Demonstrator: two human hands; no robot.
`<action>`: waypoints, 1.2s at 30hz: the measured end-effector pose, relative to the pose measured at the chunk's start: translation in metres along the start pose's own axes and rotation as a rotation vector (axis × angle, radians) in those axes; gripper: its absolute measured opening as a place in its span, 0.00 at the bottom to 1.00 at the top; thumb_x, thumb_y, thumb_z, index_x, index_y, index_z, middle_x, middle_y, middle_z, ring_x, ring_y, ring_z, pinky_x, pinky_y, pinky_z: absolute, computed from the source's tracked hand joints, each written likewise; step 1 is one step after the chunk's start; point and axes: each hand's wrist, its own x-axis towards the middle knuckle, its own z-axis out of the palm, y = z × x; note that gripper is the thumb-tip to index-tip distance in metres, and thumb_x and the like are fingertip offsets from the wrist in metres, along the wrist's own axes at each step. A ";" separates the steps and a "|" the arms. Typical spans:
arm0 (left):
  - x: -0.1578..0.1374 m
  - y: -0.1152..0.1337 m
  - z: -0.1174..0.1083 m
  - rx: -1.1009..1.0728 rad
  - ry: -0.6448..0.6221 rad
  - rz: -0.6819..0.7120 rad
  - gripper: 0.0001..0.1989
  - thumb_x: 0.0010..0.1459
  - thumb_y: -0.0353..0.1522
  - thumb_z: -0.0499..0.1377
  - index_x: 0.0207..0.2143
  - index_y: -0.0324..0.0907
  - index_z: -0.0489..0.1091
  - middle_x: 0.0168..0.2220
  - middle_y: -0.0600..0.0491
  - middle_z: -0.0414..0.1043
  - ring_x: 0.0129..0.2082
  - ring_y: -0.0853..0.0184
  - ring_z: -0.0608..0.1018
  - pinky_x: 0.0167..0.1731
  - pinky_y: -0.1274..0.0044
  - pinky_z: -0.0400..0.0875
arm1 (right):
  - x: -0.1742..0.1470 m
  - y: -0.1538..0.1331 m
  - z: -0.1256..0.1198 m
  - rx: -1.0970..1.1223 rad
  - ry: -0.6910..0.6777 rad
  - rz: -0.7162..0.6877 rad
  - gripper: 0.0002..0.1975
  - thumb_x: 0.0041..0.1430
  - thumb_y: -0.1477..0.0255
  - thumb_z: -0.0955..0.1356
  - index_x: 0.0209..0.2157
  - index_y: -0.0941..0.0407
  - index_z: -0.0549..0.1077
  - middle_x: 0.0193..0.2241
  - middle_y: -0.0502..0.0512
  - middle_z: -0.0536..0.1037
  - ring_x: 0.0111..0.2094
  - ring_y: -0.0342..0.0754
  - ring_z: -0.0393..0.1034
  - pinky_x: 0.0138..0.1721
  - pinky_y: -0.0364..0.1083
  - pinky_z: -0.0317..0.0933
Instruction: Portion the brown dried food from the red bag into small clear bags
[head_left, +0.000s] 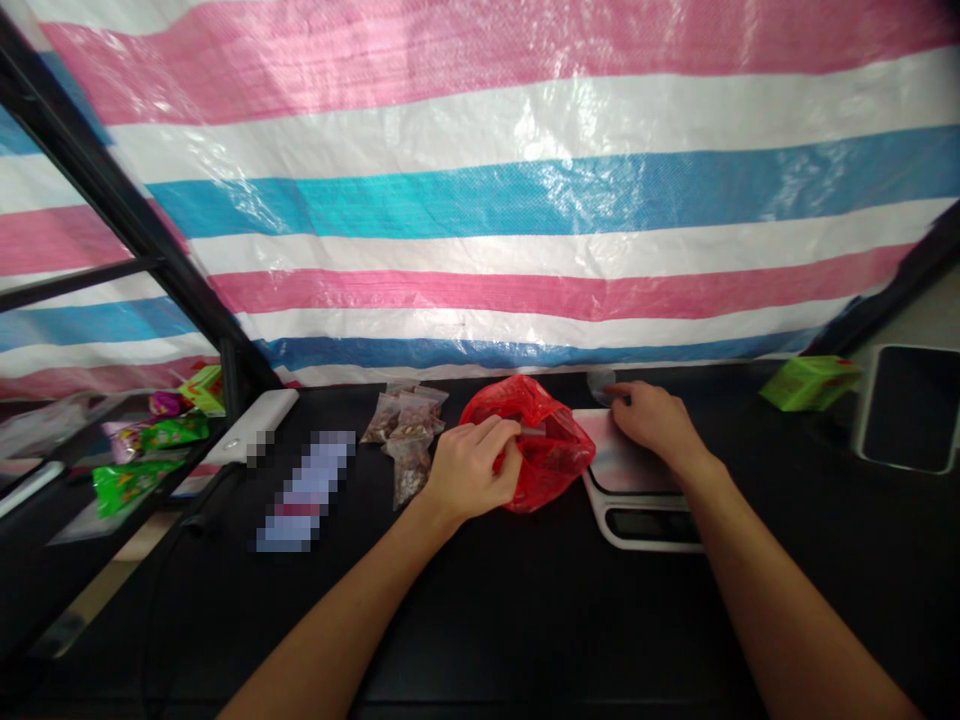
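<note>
A red plastic bag (pixel 555 480) stands crumpled on the black table with its mouth spread. My left hand (pixel 476 465) is closed at the bag's left rim, fingers curled at the opening; a pale strip shows beside the fingertips, too unclear to name. Right of the bag lies a white kitchen scale (pixel 611 525) with a shiny platform and a dark display. Over that platform reaches my right hand (pixel 652 425), its fingertips pinched at a small clear plastic bag (pixel 600 382) behind the scale. Several small zip bags with brown contents (pixel 409 440) lie left of the red bag.
A white power strip (pixel 255 425) and a pixelated blue-white item (pixel 307 495) lie to the left. Green snack packets (pixel 135 485) sit farther left beyond a black frame post (pixel 232 380). At right are a green box (pixel 810 382) and a dark-screened device (pixel 911 410). Striped sheeting (pixel 525 200) hangs behind.
</note>
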 end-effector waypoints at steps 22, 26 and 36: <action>0.005 -0.005 0.001 -0.028 0.119 -0.097 0.38 0.62 0.43 0.64 0.68 0.44 0.54 0.67 0.39 0.60 0.67 0.52 0.65 0.67 0.58 0.63 | -0.050 -0.101 -0.042 1.259 -0.017 -0.478 0.12 0.63 0.64 0.72 0.46 0.53 0.77 0.39 0.54 0.81 0.39 0.48 0.75 0.45 0.47 0.69; 0.002 -0.012 0.003 -0.053 0.131 -0.165 0.28 0.69 0.34 0.56 0.68 0.45 0.54 0.68 0.40 0.57 0.69 0.56 0.63 0.67 0.60 0.63 | -0.054 -0.109 -0.032 1.407 -0.206 -0.486 0.13 0.65 0.64 0.71 0.48 0.53 0.76 0.42 0.55 0.82 0.40 0.48 0.76 0.45 0.47 0.69; 0.002 -0.017 0.005 -0.208 0.123 -0.167 0.26 0.70 0.27 0.52 0.68 0.47 0.57 0.65 0.42 0.60 0.66 0.57 0.67 0.63 0.62 0.68 | -0.047 -0.109 -0.031 1.457 -0.189 -0.296 0.15 0.58 0.58 0.75 0.36 0.56 0.76 0.30 0.52 0.81 0.30 0.46 0.74 0.34 0.44 0.67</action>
